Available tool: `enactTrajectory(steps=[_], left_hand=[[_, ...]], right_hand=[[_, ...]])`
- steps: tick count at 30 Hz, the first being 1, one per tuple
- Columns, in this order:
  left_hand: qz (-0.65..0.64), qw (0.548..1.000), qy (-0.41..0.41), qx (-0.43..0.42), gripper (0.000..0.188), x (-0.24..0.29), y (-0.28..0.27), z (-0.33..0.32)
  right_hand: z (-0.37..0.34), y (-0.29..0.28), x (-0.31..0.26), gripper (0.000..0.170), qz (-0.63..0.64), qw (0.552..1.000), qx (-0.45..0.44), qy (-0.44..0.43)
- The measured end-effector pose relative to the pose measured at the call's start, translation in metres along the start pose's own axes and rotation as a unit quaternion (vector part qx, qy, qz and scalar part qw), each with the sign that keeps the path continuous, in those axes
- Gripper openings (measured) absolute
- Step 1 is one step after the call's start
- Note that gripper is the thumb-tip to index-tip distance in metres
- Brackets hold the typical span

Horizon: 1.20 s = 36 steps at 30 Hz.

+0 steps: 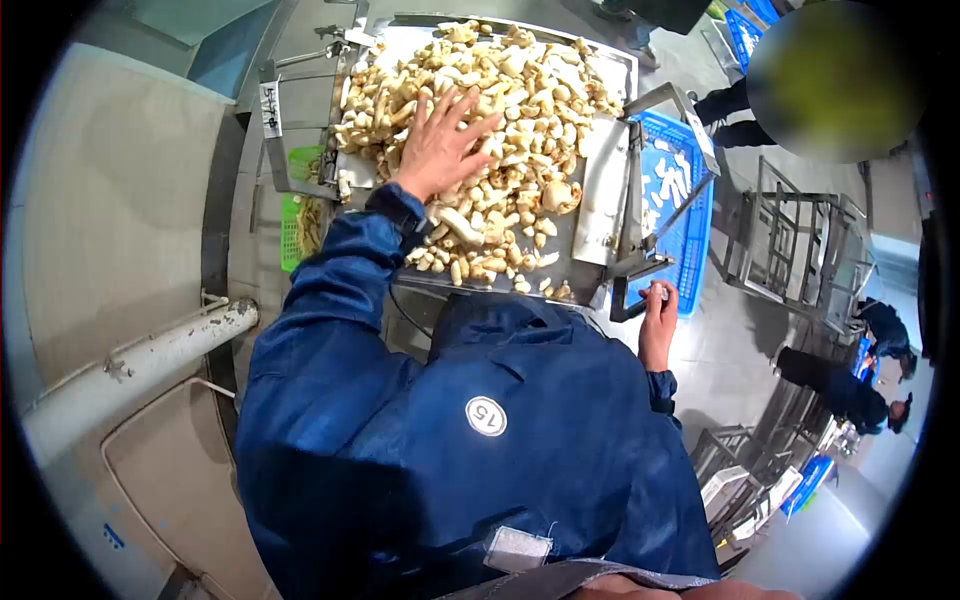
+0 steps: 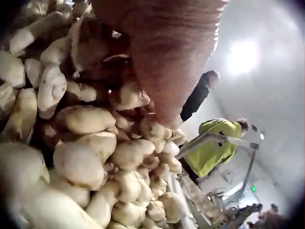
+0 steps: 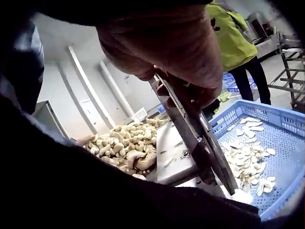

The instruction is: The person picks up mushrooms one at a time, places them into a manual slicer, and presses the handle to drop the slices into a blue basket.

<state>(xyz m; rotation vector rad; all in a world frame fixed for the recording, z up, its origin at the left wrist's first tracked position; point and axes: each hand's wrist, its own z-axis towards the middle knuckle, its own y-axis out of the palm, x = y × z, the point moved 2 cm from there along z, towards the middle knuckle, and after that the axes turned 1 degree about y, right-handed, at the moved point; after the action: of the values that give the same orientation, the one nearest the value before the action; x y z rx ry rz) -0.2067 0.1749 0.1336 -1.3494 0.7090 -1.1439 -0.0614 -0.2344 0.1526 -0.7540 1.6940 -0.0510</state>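
Observation:
My left hand, fingers spread, rests on a heap of pale, thick-stemmed mushrooms on a metal table. The left wrist view shows the palm side of that hand over the mushrooms. At the table's near right corner is my right hand. In the right wrist view the fingers of that hand curl round a long metal bar, part of which the palm hides. Beside the bar lies a flat metal plate, with the mushroom heap beyond it.
A blue basket with pale slices stands right of the table, under a metal frame. Green baskets are at the left. Metal racks and several people stand further right. A thick pipe runs along the lower left.

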Motion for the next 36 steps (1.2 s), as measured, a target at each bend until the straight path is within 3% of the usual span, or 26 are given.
enactTrajectory(steps=[2,5,9,12,16,17,21,24,25,28,30,36], left_hand=[[0.023,0.999,-0.031,-0.013,0.052,-0.009,0.007,0.018],[-0.003,1.000,-0.011,0.028,0.044,-0.025,0.007,0.031],[-0.040,0.997,-0.008,0.070,0.039,-0.037,0.003,0.036],[0.009,0.996,-0.036,0.077,0.039,-0.057,0.007,0.037],[-0.018,0.998,-0.040,0.047,0.039,-0.062,0.009,0.030],[-0.044,0.998,-0.050,-0.009,0.040,-0.061,0.010,0.025],[-0.084,0.995,-0.031,0.043,0.043,-0.047,-0.001,-0.011],[-0.058,0.993,-0.010,0.102,0.029,-0.032,-0.008,-0.041],[-0.093,0.982,0.029,0.161,0.019,-0.015,-0.016,-0.051],[-0.158,0.976,0.140,0.054,0.021,0.015,0.016,-0.083],[-0.079,0.987,0.140,-0.002,0.026,0.032,0.026,-0.099],[-0.109,0.987,0.115,-0.035,0.040,0.032,0.023,-0.096]], right_hand=[[-0.002,0.000,-0.005,0.028,-0.027,0.999,0.002,-0.022],[-0.003,0.001,-0.004,0.028,-0.021,1.000,0.011,-0.018],[-0.003,0.004,-0.001,0.027,-0.010,1.000,0.020,-0.010],[-0.005,0.005,0.000,0.026,-0.013,1.000,0.023,-0.010],[-0.003,0.004,0.006,0.025,-0.019,0.999,0.026,-0.014],[-0.003,0.004,0.006,0.025,-0.013,0.999,0.027,-0.013],[-0.004,0.006,0.005,0.026,-0.033,0.999,0.032,-0.011],[-0.003,0.007,0.008,0.025,-0.034,0.999,0.034,-0.024],[-0.003,0.008,0.007,0.025,-0.033,0.999,0.034,-0.025],[-0.001,0.009,0.010,0.023,-0.006,0.999,0.033,-0.022],[0.000,0.010,0.010,0.022,0.011,0.999,0.027,-0.020],[-0.001,0.007,0.006,0.023,-0.004,0.999,0.011,-0.031]])
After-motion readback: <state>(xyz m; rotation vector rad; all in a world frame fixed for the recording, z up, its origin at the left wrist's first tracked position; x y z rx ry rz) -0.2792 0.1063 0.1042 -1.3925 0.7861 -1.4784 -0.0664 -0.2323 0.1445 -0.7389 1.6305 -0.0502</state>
